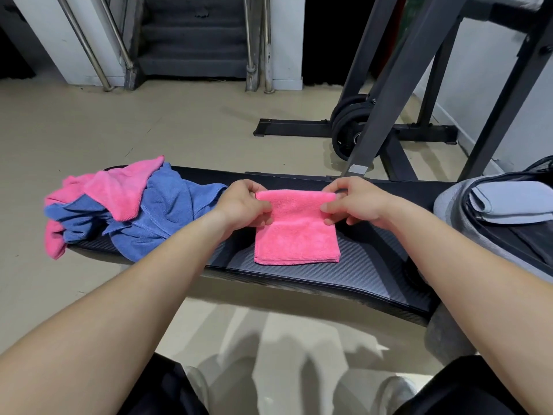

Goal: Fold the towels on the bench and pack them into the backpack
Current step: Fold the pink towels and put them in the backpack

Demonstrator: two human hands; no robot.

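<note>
A pink towel (296, 235) lies folded in the middle of the black bench (359, 265). Its far half is raised and curled toward me. My left hand (244, 205) pinches the towel's far left corner. My right hand (356, 203) pinches the far right corner. At the bench's left end sits a loose heap: a blue towel (167, 211) with another pink towel (122, 190) draped over it. The grey backpack (454, 217) stands open at the right end, with a folded pale grey towel (508, 202) inside it.
A black weight rack (398, 85) with stacked plates (347, 127) stands on the floor behind the bench. Stairs with metal handrails (191, 37) rise at the back. My knees and shoes show at the bottom edge, close to the bench's near side.
</note>
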